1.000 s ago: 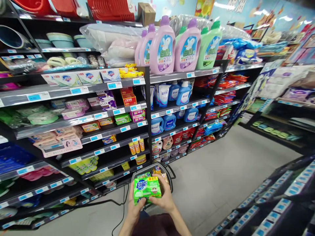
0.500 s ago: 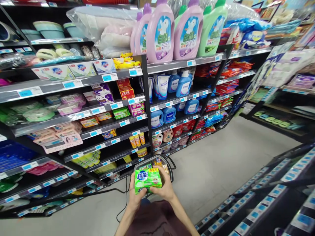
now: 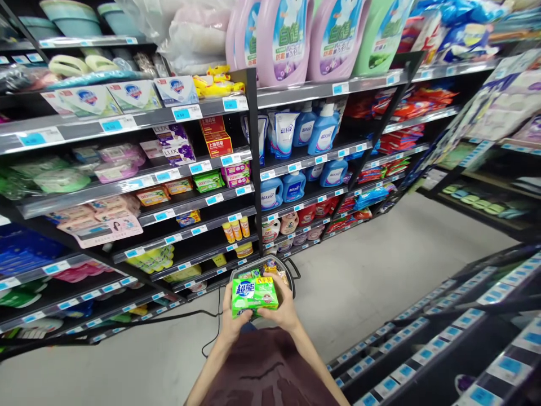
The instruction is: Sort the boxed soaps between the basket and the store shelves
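Note:
A bright green pack of laundry soap [image 3: 255, 297] with a blue and white logo is held level in front of my body. My left hand [image 3: 232, 321] grips its left end, thumb along the near edge. On the other end my right hand [image 3: 284, 304] is closed, thumb on the near side and fingers behind. Beyond the pack, on the floor side, is a dark shopping basket [image 3: 252, 263] with several small packaged goods in it. The pack and my hands hide part of the basket.
Shelves of soap boxes [image 3: 134, 93], blue detergent bottles [image 3: 324, 131] and big purple detergent bottles [image 3: 284, 45] rise ahead. A black shelf rack [image 3: 422, 344] with price tags stands close on the right. A dark cable [image 3: 169, 320] runs across at lower left.
My view has tilted down a little, so the shelves sit nearer and their top goods are cut off. Both hands keep the soap pack in the same hold.

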`<state>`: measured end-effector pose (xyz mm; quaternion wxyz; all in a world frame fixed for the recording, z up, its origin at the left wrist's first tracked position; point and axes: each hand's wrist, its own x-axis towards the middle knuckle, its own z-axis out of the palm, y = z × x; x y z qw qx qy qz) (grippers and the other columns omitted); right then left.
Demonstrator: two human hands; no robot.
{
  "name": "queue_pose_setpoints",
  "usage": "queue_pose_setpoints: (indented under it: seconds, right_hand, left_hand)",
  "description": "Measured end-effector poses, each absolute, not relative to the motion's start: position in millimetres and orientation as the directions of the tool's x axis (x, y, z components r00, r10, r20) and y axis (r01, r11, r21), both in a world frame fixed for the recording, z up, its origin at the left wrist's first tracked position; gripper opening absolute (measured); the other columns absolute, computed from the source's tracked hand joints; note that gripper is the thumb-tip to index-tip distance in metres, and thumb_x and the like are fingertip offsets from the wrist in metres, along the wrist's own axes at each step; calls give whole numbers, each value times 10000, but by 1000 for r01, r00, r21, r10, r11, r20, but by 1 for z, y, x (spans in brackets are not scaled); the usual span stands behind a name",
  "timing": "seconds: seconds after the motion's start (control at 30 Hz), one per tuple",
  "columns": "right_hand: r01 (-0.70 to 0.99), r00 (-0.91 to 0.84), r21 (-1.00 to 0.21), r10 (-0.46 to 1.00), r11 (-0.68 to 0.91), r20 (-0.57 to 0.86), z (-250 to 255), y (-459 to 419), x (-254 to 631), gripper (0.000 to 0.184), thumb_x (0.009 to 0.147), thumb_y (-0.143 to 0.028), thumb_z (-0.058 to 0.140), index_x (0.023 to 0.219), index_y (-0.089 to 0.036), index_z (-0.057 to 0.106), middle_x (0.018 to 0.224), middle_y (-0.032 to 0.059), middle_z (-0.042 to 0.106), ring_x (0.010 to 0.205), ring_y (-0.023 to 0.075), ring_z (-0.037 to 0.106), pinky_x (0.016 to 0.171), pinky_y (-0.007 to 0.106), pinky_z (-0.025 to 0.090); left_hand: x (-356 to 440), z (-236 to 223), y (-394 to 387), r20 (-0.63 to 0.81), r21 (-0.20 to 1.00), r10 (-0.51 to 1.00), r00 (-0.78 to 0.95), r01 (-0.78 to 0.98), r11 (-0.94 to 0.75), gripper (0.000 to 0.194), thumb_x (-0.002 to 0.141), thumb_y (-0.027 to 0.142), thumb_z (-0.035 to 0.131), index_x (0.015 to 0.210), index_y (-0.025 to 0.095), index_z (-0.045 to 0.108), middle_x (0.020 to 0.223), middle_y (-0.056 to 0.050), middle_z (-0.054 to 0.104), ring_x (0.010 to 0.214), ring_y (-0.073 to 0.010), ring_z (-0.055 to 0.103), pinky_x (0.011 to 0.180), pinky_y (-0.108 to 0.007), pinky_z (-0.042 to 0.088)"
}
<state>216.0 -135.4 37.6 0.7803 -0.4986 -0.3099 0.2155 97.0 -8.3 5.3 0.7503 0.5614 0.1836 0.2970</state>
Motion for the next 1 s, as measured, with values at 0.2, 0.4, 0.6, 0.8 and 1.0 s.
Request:
queue_pose_setpoints:
  seconds: [0.2, 0.4, 0.6, 0.8, 1.0]
  right_hand:
    - [5, 721, -913, 631, 408, 286, 34, -136, 219, 797, 614, -376, 933, 1321, -227, 596, 1235, 99, 685, 1102, 304, 688, 955, 394, 582]
    - [9, 716, -919, 639, 394, 281, 35, -138, 219, 804, 623, -372, 928, 1334, -219, 585, 1252, 103, 672, 1116, 298, 677, 956, 394, 575]
    - [17, 709, -917, 642, 399, 292, 33, -137, 220, 804, 629, -368, 922, 1341, -229, 577, 1278, 98, 653, 1147, 295, 663, 994, 396, 555]
    - [23, 687, -932, 671, 362, 278, 29, -137, 221, 853, 607, -422, 937, 1350, -233, 564, 1318, 104, 620, 1185, 300, 639, 1033, 409, 528]
    - [26, 667, -926, 683, 376, 296, 28, -136, 222, 914, 567, -436, 960, 1365, -270, 545, 1353, 100, 590, 1213, 306, 621, 1047, 408, 514]
  left_hand:
    - [98, 9, -10, 34, 956, 643, 765, -211, 202, 917, 598, 507, 909, 1353, 224, 471, 1173, -103, 683, 1043, -294, 670, 899, -364, 548]
    - [97, 12, -11, 30, 962, 649, 761, -198, 188, 895, 613, 483, 903, 1346, 206, 472, 1152, -102, 675, 1011, -270, 664, 874, -342, 541]
    - [96, 16, -11, -24, 968, 668, 744, -150, 202, 945, 568, 481, 921, 1353, 220, 465, 1205, -107, 657, 1045, -286, 651, 916, -369, 522]
    - [96, 40, -3, 106, 993, 681, 724, -119, -29, 863, 518, 471, 926, 1238, 200, 535, 1123, -93, 648, 1047, -299, 629, 905, -368, 528]
    - [93, 52, 4, 224, 968, 621, 751, -97, -232, 838, 558, 525, 891, 1239, 209, 519, 1132, -78, 637, 1036, -287, 651, 900, -403, 548]
